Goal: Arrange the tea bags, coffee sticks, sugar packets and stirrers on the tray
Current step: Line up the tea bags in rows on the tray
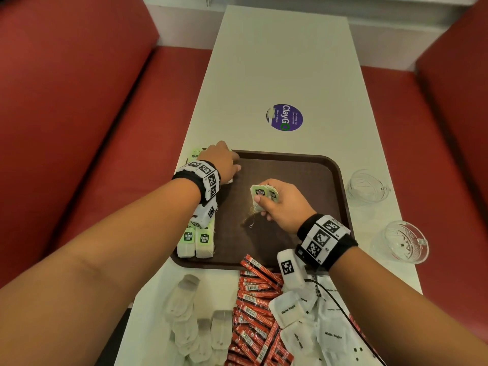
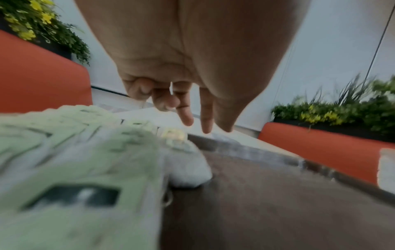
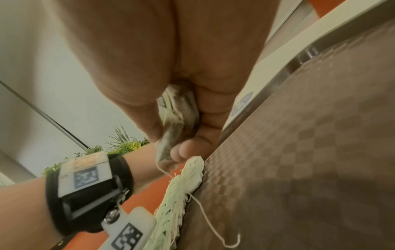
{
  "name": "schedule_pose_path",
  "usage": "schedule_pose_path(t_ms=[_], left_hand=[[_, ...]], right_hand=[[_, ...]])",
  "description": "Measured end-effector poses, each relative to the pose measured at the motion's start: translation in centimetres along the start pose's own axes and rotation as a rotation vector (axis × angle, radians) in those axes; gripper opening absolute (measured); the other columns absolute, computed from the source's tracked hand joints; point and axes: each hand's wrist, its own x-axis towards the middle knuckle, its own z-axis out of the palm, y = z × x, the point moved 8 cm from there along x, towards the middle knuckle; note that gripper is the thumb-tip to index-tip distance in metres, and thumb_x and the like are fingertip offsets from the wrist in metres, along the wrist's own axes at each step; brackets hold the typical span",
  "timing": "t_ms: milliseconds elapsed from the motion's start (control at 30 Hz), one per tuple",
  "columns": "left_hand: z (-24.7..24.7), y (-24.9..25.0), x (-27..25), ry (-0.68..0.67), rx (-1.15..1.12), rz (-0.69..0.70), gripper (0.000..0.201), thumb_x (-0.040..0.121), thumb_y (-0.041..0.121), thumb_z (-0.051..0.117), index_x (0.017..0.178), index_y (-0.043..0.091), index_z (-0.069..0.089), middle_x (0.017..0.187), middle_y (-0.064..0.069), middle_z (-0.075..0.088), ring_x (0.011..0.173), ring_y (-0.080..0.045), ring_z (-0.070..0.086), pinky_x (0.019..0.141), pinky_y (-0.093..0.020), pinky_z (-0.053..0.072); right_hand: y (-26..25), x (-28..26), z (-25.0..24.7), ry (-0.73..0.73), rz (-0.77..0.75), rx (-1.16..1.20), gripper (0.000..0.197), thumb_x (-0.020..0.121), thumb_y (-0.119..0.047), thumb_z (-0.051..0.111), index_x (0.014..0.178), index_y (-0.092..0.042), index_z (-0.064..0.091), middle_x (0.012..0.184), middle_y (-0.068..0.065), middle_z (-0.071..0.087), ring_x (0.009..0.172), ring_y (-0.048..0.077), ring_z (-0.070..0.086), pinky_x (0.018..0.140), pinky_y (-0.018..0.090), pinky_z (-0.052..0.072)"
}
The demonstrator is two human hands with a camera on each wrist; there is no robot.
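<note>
A brown tray (image 1: 303,196) lies on the white table. A row of green-tagged tea bags (image 1: 196,240) runs along its left edge; the left wrist view shows the row (image 2: 85,160) blurred and close. My left hand (image 1: 224,159) is at the far end of that row, fingers (image 2: 188,116) pointing down over the last bag and holding nothing. My right hand (image 1: 274,204) is over the tray's middle and pinches a few tea bags (image 1: 264,194) between thumb and fingers. The right wrist view shows those bags (image 3: 177,115) with a string dangling onto the tray (image 3: 310,152).
Near me on the table lie loose tea bags (image 1: 190,313), a heap of red coffee sticks (image 1: 256,313) and white sugar packets (image 1: 303,318). Two glass cups (image 1: 368,186) (image 1: 404,241) stand right of the tray. Red benches flank the table.
</note>
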Motion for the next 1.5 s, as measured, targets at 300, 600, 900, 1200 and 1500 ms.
schedule_pose_path(t_ms=[300, 600, 900, 1200, 1500], left_hand=[[-5.7, 4.5, -8.9, 0.007, -0.575, 0.354, 0.022, 0.079, 0.052, 0.075, 0.084, 0.031, 0.071, 0.079, 0.017, 0.065, 0.066, 0.008, 0.051, 0.062, -0.014, 0.035], [-6.8, 2.5, -10.9, 0.147, -0.779, 0.284, 0.004, 0.093, 0.027, 0.068, 0.093, 0.029, 0.065, 0.081, 0.017, 0.068, 0.074, 0.005, 0.059, 0.071, -0.01, 0.041], [-8.1, 0.5, -12.1, 0.135, -0.864, 0.274, 0.013, 0.098, 0.018, 0.061, 0.11, 0.02, 0.066, 0.097, 0.002, 0.073, 0.089, -0.014, 0.067, 0.084, -0.028, 0.052], [-6.3, 1.1, -13.8, -0.034, -0.718, 0.277, 0.012, 0.095, 0.025, 0.065, 0.101, 0.032, 0.071, 0.093, 0.008, 0.074, 0.087, -0.006, 0.066, 0.08, -0.019, 0.05], [-3.8, 0.9, -13.3, -0.079, -0.509, 0.203, 0.023, 0.091, 0.034, 0.07, 0.112, 0.026, 0.072, 0.078, 0.012, 0.068, 0.08, -0.004, 0.063, 0.08, -0.024, 0.049]], right_hand=[[-1.1, 0.0, -0.3, 0.047, -0.064, -0.03, 0.005, 0.099, -0.023, 0.058, 0.098, -0.019, 0.061, 0.078, 0.004, 0.072, 0.066, 0.022, 0.069, 0.062, 0.031, 0.056], [-2.3, 0.2, 1.2, 0.042, -0.115, -0.059, 0.012, 0.089, -0.025, 0.071, 0.082, -0.018, 0.064, 0.073, 0.001, 0.066, 0.07, 0.021, 0.062, 0.072, 0.044, 0.052], [-2.9, 0.0, 0.9, 0.039, -0.108, -0.09, 0.011, 0.091, -0.03, 0.072, 0.083, -0.024, 0.073, 0.091, -0.001, 0.072, 0.086, 0.018, 0.067, 0.081, 0.034, 0.053], [-4.1, -0.1, 0.5, -0.011, -0.136, -0.102, 0.023, 0.095, -0.023, 0.066, 0.074, -0.027, 0.073, 0.071, -0.005, 0.07, 0.063, 0.003, 0.057, 0.069, 0.028, 0.047], [-5.7, 0.1, 0.7, -0.032, -0.174, -0.219, 0.02, 0.099, -0.028, 0.06, 0.095, -0.014, 0.074, 0.07, -0.008, 0.064, 0.068, 0.009, 0.058, 0.072, 0.028, 0.046]])
